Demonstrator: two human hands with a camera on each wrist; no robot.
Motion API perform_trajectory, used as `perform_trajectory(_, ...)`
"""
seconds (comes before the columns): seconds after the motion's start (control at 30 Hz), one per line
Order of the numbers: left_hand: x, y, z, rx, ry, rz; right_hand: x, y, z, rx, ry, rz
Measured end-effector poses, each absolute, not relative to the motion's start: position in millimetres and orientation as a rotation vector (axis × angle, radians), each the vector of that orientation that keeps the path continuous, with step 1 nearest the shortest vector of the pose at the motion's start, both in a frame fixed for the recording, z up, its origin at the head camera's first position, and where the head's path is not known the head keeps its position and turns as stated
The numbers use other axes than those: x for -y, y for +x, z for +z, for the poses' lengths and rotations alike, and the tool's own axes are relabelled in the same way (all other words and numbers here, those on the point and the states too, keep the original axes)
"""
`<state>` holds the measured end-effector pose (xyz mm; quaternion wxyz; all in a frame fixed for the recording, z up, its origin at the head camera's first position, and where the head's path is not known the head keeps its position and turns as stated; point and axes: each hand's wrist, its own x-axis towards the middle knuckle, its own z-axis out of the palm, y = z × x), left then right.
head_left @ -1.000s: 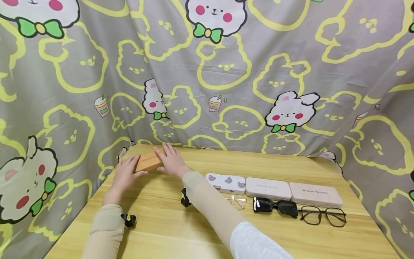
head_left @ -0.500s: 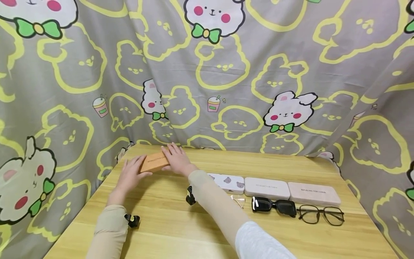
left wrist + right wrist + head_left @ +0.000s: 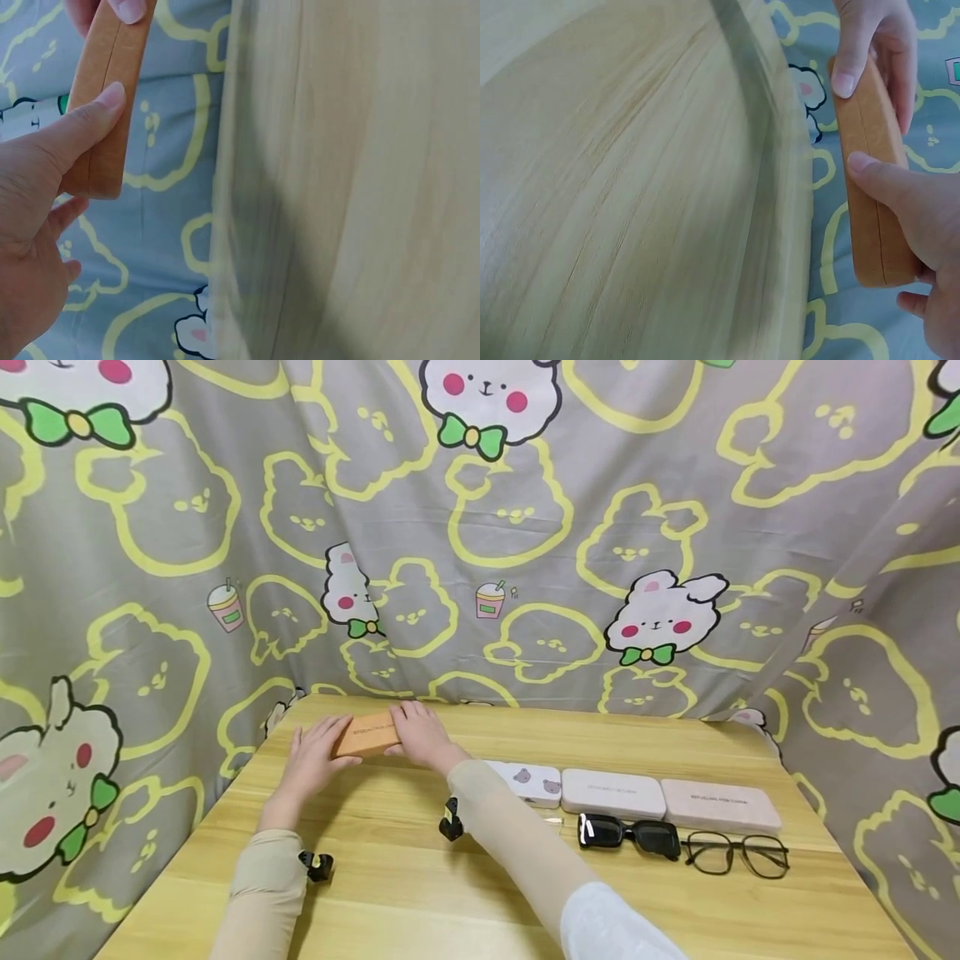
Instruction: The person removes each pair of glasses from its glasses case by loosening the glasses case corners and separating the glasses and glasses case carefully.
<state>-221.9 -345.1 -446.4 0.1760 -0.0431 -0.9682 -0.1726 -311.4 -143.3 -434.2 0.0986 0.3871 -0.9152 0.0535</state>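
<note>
Both hands hold an orange-brown glasses case (image 3: 365,737) above the far left part of the table. My left hand (image 3: 311,762) grips its left end, with the thumb along the seamed side. At the right end, my right hand (image 3: 422,737) grips it, its fingers over the printed top. In the left wrist view the case (image 3: 112,56) looks closed along its seam, and a thumb from each hand presses that side. The right wrist view shows the same case (image 3: 870,135) overlapping the curtain beyond the table edge.
A bear-print case (image 3: 534,783), a white case (image 3: 613,793) and a pale pink case (image 3: 722,804) lie in a row on the wooden table (image 3: 405,902). Before them lie sunglasses (image 3: 658,840), black-framed glasses (image 3: 737,846) and clear glasses (image 3: 553,820), mostly hidden by the right forearm. A patterned curtain (image 3: 420,585) surrounds the table.
Both hands have moved a little to the right with the orange-brown glasses case. The right forearm now covers more of the clear glasses and the bear-print case.
</note>
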Motion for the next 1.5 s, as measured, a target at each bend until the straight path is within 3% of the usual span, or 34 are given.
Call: perform_trajectory(1.5,314.9,-221.3,-472.4,2.82,-0.021,-0.913,108.6,-263.7,-462.5,2.873,0.715,0.387)
